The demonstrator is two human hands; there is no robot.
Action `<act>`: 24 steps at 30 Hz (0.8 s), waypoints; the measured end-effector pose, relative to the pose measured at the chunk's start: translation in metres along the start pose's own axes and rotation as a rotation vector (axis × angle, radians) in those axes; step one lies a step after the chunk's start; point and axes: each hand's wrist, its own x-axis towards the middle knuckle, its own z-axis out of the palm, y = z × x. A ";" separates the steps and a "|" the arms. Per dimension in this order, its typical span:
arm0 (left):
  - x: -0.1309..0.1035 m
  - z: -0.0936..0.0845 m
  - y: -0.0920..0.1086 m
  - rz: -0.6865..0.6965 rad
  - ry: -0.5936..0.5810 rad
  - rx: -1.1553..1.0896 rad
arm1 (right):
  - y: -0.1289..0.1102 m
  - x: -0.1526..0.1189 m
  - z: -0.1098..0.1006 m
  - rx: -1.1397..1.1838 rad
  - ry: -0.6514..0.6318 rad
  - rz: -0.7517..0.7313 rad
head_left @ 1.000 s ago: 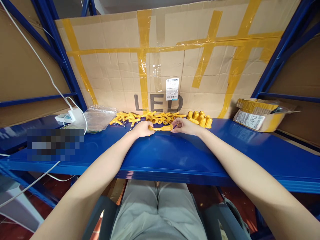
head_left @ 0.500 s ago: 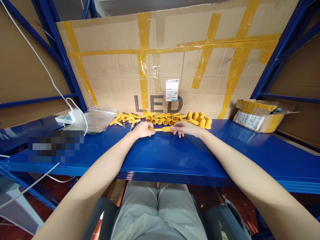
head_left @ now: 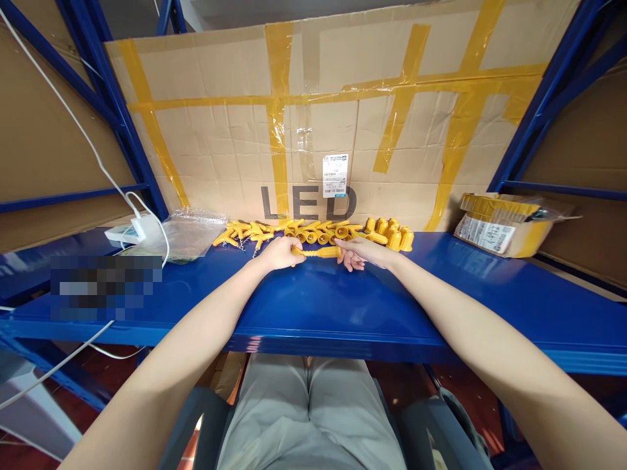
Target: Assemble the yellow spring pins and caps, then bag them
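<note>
My left hand [head_left: 284, 252] pinches the left end of a yellow plastic piece [head_left: 322, 252] with a ribbed neck and a wider sleeve. At the sleeve's right end, my right hand [head_left: 360, 252] has its thumb along the top and its fingers curled around; the exact grip is partly hidden. The piece lies level, just above the blue tabletop [head_left: 313, 300]. Behind it runs a row of yellow bell-shaped parts [head_left: 311, 237]. Yellow branched handles [head_left: 240, 230], some with curly metal ends, are heaped to the left. Several yellow caps [head_left: 393, 236] stand to the right.
A large taped cardboard sheet [head_left: 235, 143] closes off the back. An opened small carton [head_left: 509, 225] sits at the right. On the left are a clear plastic bag [head_left: 196, 232], a white plug [head_left: 145, 226] with cables and a blurred-out item [head_left: 105, 287].
My right thumb and fingers have shifted slightly on the sleeve's end, with the fingers curling lower. My left hand keeps its hold. The whole view has moved a little.
</note>
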 end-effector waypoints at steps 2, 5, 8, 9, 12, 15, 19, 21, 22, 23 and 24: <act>0.000 0.001 0.001 0.004 -0.004 -0.007 | -0.002 0.000 0.001 0.023 -0.012 0.084; 0.000 0.002 0.001 -0.003 -0.010 -0.017 | -0.001 0.001 0.000 0.053 -0.017 0.140; 0.002 0.003 -0.002 -0.015 -0.007 -0.021 | 0.000 0.001 -0.003 0.094 -0.034 0.156; 0.003 0.003 -0.003 -0.018 -0.006 -0.018 | 0.001 0.000 -0.004 0.106 -0.036 0.144; 0.004 0.004 -0.005 -0.027 -0.009 -0.013 | 0.003 -0.002 -0.007 0.117 -0.010 0.058; 0.003 0.003 -0.005 -0.030 -0.004 -0.020 | 0.003 -0.003 -0.007 0.093 0.035 -0.002; 0.001 0.002 -0.002 -0.026 0.015 -0.022 | 0.002 -0.001 -0.004 0.088 0.014 0.009; 0.001 0.001 0.000 -0.016 0.015 -0.021 | 0.001 0.000 -0.002 0.108 0.007 0.049; 0.001 0.001 0.001 -0.013 0.012 -0.020 | 0.001 0.001 -0.002 0.115 0.011 0.077; 0.001 0.001 0.002 -0.010 0.008 -0.021 | 0.001 0.001 -0.001 0.118 0.016 0.104; 0.001 0.000 0.002 -0.010 0.005 -0.022 | 0.001 0.002 0.000 0.117 0.020 0.131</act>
